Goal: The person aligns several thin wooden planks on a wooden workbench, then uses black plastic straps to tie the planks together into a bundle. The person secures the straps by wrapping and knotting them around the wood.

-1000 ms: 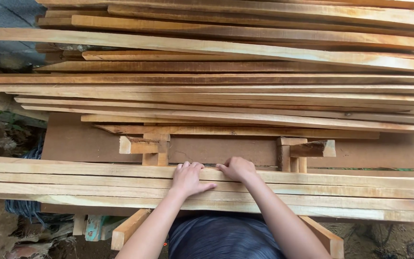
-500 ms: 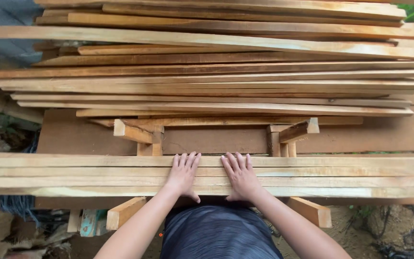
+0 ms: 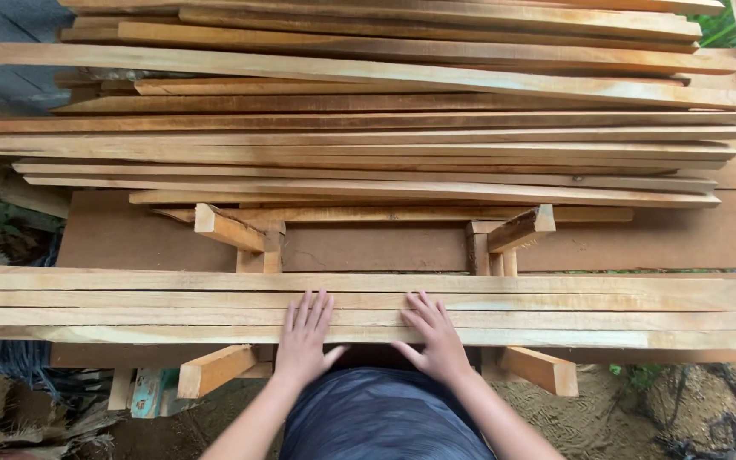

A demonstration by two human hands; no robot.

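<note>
Both hands are lying flat and open on the near stack of wooden slats [image 3: 555,311], palms down, fingers spread, gripping nothing. The left hand [image 3: 306,336] is pressing on the slats just beside the right hand [image 3: 436,338], a small gap showing between them. The slats are running crosswise in front of the person, resting on a brown board [image 3: 368,247] with short wooden blocks [image 3: 227,228] poking out above and below. Beyond them, a bigger pile of long planks [image 3: 385,128] is sitting, well apart from the hands.
</note>
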